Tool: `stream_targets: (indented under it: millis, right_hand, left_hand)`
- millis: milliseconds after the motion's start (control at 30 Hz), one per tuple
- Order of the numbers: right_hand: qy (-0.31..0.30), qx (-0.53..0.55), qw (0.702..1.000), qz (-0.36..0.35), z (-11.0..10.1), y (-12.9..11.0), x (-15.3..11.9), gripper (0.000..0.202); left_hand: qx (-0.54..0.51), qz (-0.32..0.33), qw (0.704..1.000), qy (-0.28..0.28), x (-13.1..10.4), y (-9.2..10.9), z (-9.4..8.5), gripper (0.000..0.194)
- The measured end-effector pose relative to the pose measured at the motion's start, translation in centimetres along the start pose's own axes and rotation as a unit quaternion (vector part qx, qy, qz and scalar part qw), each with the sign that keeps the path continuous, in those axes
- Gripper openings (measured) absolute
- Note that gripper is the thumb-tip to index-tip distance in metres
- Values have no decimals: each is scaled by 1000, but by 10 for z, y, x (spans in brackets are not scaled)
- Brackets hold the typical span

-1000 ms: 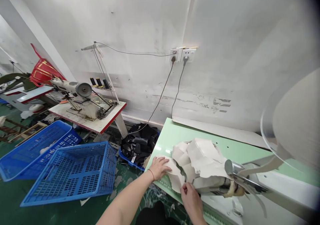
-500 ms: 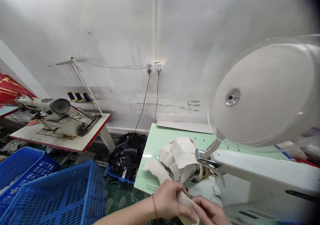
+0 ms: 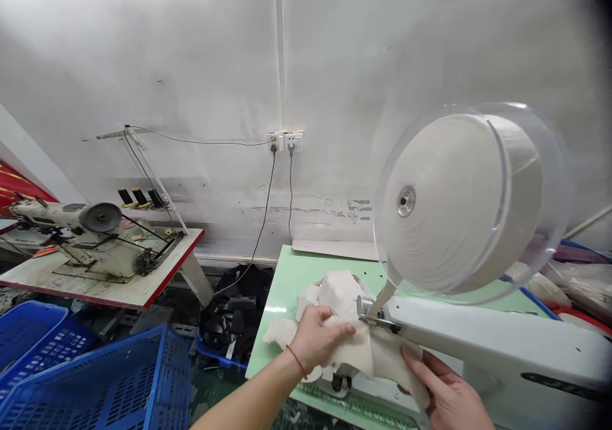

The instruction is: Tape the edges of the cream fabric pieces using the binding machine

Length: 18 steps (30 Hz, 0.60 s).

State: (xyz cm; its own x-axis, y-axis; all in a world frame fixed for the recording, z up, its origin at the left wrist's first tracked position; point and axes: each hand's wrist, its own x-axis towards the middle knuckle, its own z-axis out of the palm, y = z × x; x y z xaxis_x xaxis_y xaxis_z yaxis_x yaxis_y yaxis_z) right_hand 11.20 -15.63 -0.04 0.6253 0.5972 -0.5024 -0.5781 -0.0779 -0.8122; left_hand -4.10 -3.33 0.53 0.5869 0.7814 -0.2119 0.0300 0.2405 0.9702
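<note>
Head view: the left hand (image 3: 315, 341) has its fingers (image 3: 342, 332) curled and clamped on the white fabric piece (image 3: 356, 352), just left of the machine arm (image 3: 478, 344). The right hand (image 3: 447, 395) supports the piece from below, fingers (image 3: 415, 361) spread. Below-left of the left fingers, the blue basket (image 3: 115, 385); contents not discernible.

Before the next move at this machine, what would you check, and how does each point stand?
1. Left hand grips the white fabric piece: ok.
2. Right hand supports the piece's lower right edge: ok.
3. Tape from the big white tape roll reaches the guide at the machine arm: ok.
4. Fingers clear of the needle: cannot tell, the fabric hides it.
5. Stack of white pieces sits on the green table: ok.
</note>
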Motion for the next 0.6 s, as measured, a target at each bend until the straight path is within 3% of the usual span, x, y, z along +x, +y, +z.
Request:
stream_targets:
  millis: [133,367,600]
  right_hand:
    - [-25,4,1000,-9,0,3,11,54]
    - [-32,23,999,9,-3,3,24,51]
    - [20,69,996,55,11,3,35,37]
  left_hand:
    - [-82,-38,995,-32,8,-11,0,57]
    - [-130,-65,988,-56,16,-16,-2,58]
    - [-205,-119,971,0,26,-19,13,63]
